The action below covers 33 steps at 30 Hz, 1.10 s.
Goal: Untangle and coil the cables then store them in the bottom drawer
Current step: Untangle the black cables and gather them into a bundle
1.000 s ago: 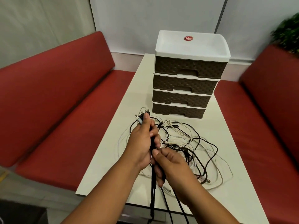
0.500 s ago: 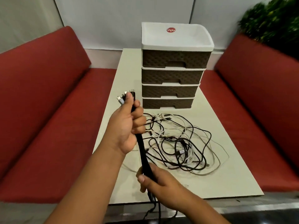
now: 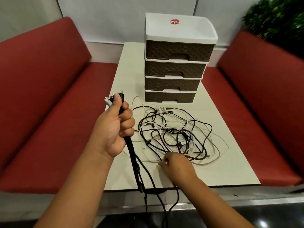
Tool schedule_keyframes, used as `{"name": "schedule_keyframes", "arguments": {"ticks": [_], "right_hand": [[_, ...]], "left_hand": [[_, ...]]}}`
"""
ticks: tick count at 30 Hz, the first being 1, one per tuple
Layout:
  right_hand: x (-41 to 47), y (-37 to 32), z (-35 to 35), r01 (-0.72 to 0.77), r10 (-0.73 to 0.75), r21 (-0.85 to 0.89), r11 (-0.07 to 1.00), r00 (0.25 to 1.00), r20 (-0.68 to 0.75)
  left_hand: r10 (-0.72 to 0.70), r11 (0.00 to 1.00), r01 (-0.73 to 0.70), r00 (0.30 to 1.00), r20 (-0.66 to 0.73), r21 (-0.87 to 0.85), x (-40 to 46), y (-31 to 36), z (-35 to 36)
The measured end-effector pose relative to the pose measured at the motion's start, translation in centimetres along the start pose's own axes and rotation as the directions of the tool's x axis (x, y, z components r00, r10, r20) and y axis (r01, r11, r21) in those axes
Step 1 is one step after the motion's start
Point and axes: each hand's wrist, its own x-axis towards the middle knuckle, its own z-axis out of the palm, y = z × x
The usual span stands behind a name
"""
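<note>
Cable bundle (image 3: 131, 150) gripped in left hand (image 3: 115, 127); right hand (image 3: 176, 163) pinches tangled cables (image 3: 177, 134) just beside.

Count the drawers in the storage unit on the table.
4, stacked in the unit: top drawer, second drawer, third drawer, bottom drawer. All look closed; none hidden.

One legible marking is found: the brand name "Uniplus", printed in white script on a red oval sticker (image 3: 174, 22). The sticker is affixed to the recessed white top tray of the four-drawer storage unit (image 3: 177, 63), near its rear edge. No other text, number or sign can be read
</note>
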Motion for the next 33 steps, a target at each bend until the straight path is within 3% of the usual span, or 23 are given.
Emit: {"name": "schedule_keyframes", "arguments": {"ticks": [4,6,11,13,15,18,20,24,29,33], "right_hand": [[1.0,-0.4,2.3,0.058,-0.062,-0.195,0.979,0.998,-0.011],[1.1,-0.3,2.0,0.091,-0.103,-0.199,0.976,0.993,-0.051],[0.6,-1.4,-4.4,0.181,-0.137,0.157,0.971,0.956,-0.261],[0.3,-2.4,-8.1,0.195,-0.079,0.413,0.890,0.957,-0.281],[0.1,-3.2,-11.7,0.225,-0.037,0.629,0.744,0.954,-0.298],[-0.6,-4.4,-17.1,0.315,-0.041,0.795,0.518,0.938,-0.345],[-1.3,-5.2,-20.3,0.385,-0.065,0.821,0.422,0.916,-0.396],[-3.5,-5.5,-24.3,0.523,-0.146,0.782,0.339,0.850,-0.505],[-7.5,-4.2,-24.2,0.594,-0.222,0.756,0.275,0.804,-0.551],[-10.3,-3.4,-24.3,0.694,-0.294,0.713,0.097,0.704,-0.646]], "left_hand": [[0.023,1.000,-0.023,0.998,-0.050,0.006,-1.7,-0.5,-0.2],[0.030,1.000,-0.029,0.997,-0.073,0.009,-2.7,-0.8,-0.3],[0.054,0.999,-0.054,0.990,-0.131,0.005,-5.1,-1.7,-0.1],[0.064,0.998,-0.064,0.988,-0.143,0.004,-6.1,-2.1,0.2],[0.070,0.997,-0.071,0.987,-0.147,0.001,-7.0,-2.5,0.4],[0.085,0.996,-0.087,0.985,-0.151,-0.007,-8.3,-3.0,0.9],[0.093,0.995,-0.096,0.984,-0.149,-0.013,-9.0,-3.3,1.3],[0.116,0.993,-0.119,0.983,-0.142,-0.012,-10.4,-3.9,2.1],[0.152,0.988,-0.154,0.979,-0.134,0.000,-12.1,-3.9,3.0],[0.163,0.986,-0.163,0.978,-0.133,0.011,-12.9,-4.3,3.7]]}}
